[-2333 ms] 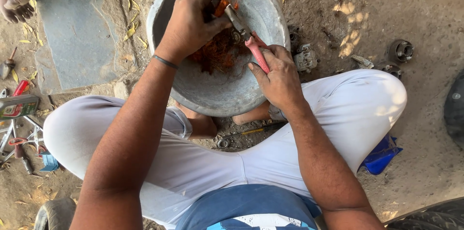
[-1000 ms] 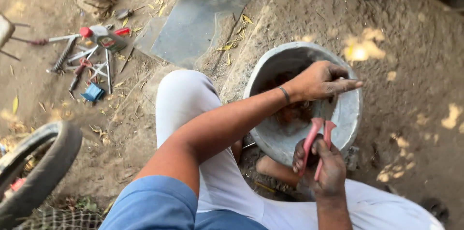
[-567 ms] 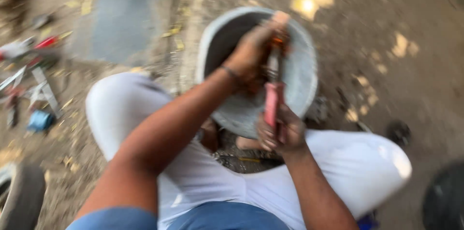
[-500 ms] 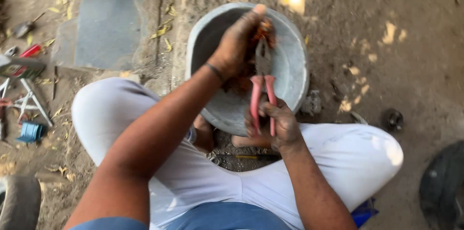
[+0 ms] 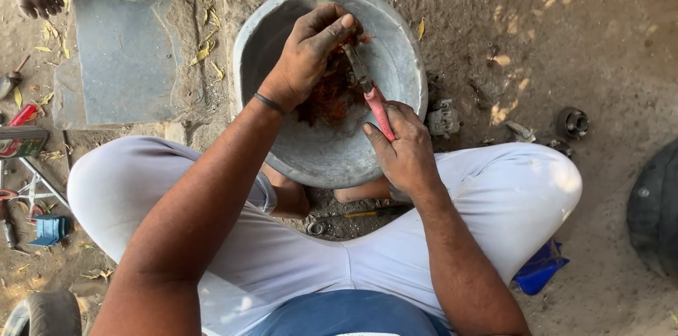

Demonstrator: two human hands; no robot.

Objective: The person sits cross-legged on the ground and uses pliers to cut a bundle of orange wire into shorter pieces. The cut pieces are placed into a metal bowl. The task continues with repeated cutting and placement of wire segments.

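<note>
Pliers [image 5: 372, 96] tilted since; right hand [image 5: 404, 149] grips handles, left hand [image 5: 307, 53] hides jaws.

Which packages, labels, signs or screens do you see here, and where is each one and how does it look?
Flat rectangular red and green printed pack: on the ground at the left edge, partly cut off.
Small light-blue box-like container: on the ground lower left, beside the person's knee.
Blue plastic piece: under the right thigh; kind unclear.
No signs or screens.

left hand [image 5: 305, 60] in metal basin [image 5: 282, 25] | right hand [image 5: 406, 149] grips red-handled pliers [image 5: 371, 92]
</note>
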